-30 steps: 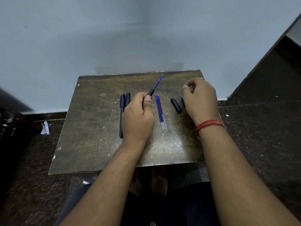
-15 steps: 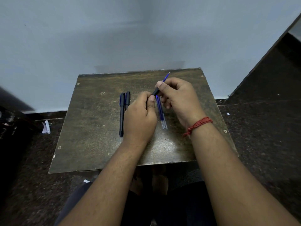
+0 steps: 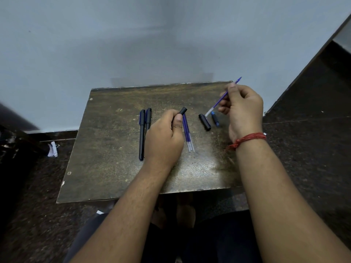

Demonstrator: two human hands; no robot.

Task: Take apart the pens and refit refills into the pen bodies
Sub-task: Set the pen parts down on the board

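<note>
desk: dark, worn top
9 o'clock: two capped pens, touching
centre: loose refills
2 o'clock: black cap, blue piece

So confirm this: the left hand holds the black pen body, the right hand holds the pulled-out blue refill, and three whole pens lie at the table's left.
Not quite. The head view shows two whole pens at the left of the table, not three. The rest stands: the left hand holds the black pen body and the right hand holds the pulled-out blue refill.
</note>
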